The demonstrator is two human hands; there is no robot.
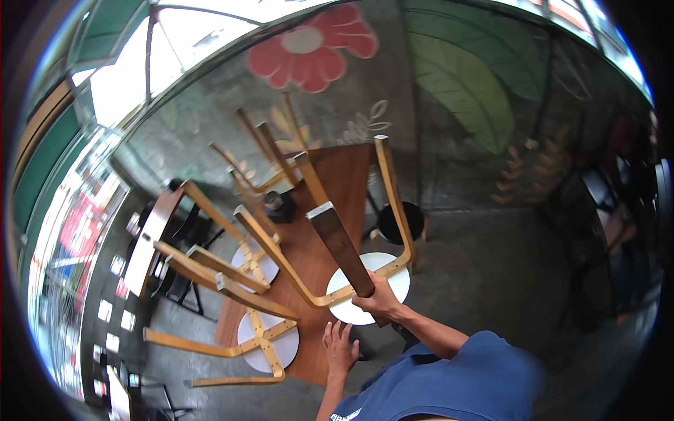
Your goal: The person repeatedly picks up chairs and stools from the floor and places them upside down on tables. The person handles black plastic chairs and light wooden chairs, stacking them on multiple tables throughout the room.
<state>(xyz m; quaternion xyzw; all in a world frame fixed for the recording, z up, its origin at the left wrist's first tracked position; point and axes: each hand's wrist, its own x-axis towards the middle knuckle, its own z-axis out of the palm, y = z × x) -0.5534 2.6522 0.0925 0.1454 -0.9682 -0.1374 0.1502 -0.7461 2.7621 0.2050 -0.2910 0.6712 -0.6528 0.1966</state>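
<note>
A wooden stool with a round white seat (342, 313) is upside down at the near right edge of a wooden table (345, 179), its bent legs pointing up. My right hand (383, 300) is closed around one of its legs (341, 247), low down by the seat. My left hand (339, 347) is beside the near rim of that seat, fingers spread and holding nothing. Whether its fingertips touch the seat or the table edge, I cannot tell. Left of it, another upturned stool (263, 342) lies seat-down, its crossed underside braces showing.
More upturned stools (255, 263) rest on the table's left and far sides, legs raised. A small black container (278, 206) stands among them. A round black stool (400, 223) is on the floor beyond. A painted concrete wall (458, 173) closes the back, and another table (152, 242) stands left.
</note>
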